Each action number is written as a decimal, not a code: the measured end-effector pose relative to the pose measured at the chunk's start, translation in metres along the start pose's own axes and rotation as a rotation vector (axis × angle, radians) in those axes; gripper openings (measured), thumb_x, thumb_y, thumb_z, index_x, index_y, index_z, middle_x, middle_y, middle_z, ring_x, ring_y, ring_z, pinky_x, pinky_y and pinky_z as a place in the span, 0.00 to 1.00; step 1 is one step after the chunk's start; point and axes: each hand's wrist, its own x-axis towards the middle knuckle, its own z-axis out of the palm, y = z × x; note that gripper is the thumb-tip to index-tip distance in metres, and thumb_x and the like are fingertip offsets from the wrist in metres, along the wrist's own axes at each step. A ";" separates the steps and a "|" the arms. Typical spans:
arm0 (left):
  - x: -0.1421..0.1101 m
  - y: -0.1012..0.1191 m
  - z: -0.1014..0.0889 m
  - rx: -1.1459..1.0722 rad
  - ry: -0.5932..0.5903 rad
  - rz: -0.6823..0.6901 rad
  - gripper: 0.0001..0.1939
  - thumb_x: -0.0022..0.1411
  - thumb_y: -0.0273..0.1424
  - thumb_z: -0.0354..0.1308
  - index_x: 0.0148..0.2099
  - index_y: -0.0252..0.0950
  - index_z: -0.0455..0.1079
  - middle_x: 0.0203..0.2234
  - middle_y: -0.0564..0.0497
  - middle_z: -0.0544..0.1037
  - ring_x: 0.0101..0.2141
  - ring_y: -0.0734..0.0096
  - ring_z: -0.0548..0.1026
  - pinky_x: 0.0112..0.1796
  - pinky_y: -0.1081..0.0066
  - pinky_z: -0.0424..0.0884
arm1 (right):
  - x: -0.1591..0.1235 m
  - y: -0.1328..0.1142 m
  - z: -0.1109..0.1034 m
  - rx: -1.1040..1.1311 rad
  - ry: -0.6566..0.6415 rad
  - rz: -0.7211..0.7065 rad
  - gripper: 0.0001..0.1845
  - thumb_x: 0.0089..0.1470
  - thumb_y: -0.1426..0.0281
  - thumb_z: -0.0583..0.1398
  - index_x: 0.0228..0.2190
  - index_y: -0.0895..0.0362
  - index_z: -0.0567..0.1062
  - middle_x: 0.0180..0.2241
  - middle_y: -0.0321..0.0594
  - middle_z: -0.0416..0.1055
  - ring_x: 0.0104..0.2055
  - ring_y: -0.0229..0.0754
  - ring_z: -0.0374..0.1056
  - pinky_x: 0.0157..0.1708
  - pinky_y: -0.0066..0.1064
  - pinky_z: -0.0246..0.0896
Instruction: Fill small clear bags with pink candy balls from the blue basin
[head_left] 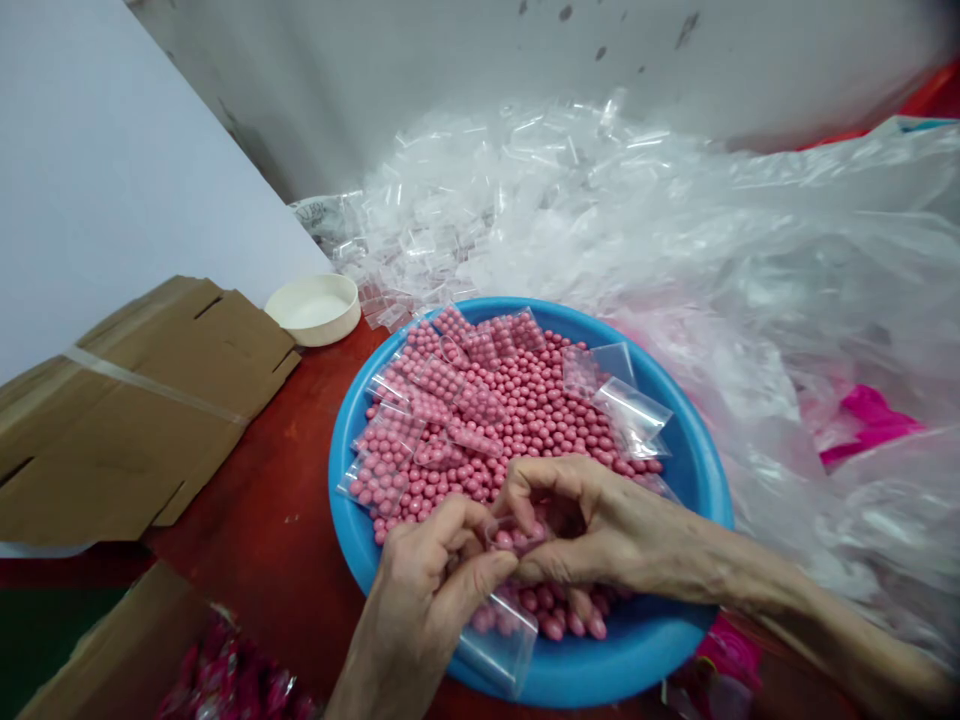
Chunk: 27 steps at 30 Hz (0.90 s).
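a sheet of clear plastic [757, 300] spreads across the back and right, thin, creased and glossy, heaped against a scuffed white wall [450, 60]. flattened brown cardboard [142, 410], taped across with clear tape, lies at the left on a red desk [262, 570]. a cardboard box [112, 650] sits at the lower left, holding shiny pink-red packets [232, 680].

a round blue basin [701, 480], smooth plastic with a wide rim, stands on the desk and is heaped with glossy round pink beads [540, 420]. small clear bags [394, 445] filled with the beads lie on the heap along its far and left sides, and a few empty ones [619, 385] lie to the right. a loose pile of empty bags [427, 240] lies behind the basin, near a white round tub [313, 308].

over the basin, the left hand [424, 590] and right hand [607, 530] both pinch a small bag [514, 535] between fingers and thumbs, a narrow grip; a few beads show inside it. another clear bag [499, 640] lies on the beads just below the left hand.
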 end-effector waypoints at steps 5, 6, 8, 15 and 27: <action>-0.002 -0.006 0.000 -0.037 0.155 -0.008 0.07 0.58 0.36 0.57 0.33 0.37 0.67 0.16 0.59 0.62 0.18 0.82 0.59 0.18 0.82 0.54 | 0.001 -0.003 -0.009 -0.183 0.263 -0.183 0.16 0.46 0.68 0.67 0.36 0.56 0.68 0.26 0.30 0.70 0.19 0.28 0.62 0.16 0.17 0.55; -0.002 -0.006 0.000 -0.057 0.175 -0.016 0.08 0.58 0.36 0.57 0.33 0.36 0.66 0.16 0.59 0.62 0.18 0.81 0.59 0.18 0.82 0.54 | 0.001 -0.004 -0.010 -0.251 0.317 -0.231 0.18 0.44 0.69 0.68 0.37 0.56 0.70 0.28 0.31 0.70 0.20 0.27 0.61 0.17 0.17 0.54; -0.001 -0.007 0.000 -0.083 0.185 -0.020 0.09 0.58 0.37 0.57 0.33 0.36 0.67 0.16 0.59 0.63 0.18 0.82 0.59 0.19 0.82 0.54 | 0.001 -0.003 -0.009 -0.375 0.346 -0.296 0.16 0.45 0.70 0.68 0.37 0.56 0.72 0.29 0.30 0.69 0.21 0.27 0.60 0.18 0.18 0.53; -0.002 -0.007 0.005 -0.076 0.355 0.043 0.09 0.57 0.36 0.58 0.38 0.37 0.70 0.18 0.57 0.68 0.19 0.80 0.63 0.21 0.82 0.60 | 0.007 0.002 0.004 -0.641 0.418 -0.478 0.04 0.53 0.74 0.63 0.34 0.56 0.75 0.28 0.30 0.72 0.30 0.32 0.66 0.31 0.23 0.57; -0.003 -0.009 0.004 0.173 0.446 0.223 0.06 0.56 0.33 0.59 0.35 0.37 0.73 0.18 0.57 0.75 0.19 0.79 0.72 0.21 0.84 0.68 | 0.030 -0.034 -0.056 -1.113 0.801 -0.402 0.04 0.52 0.73 0.60 0.29 0.61 0.75 0.25 0.36 0.71 0.27 0.38 0.64 0.27 0.28 0.51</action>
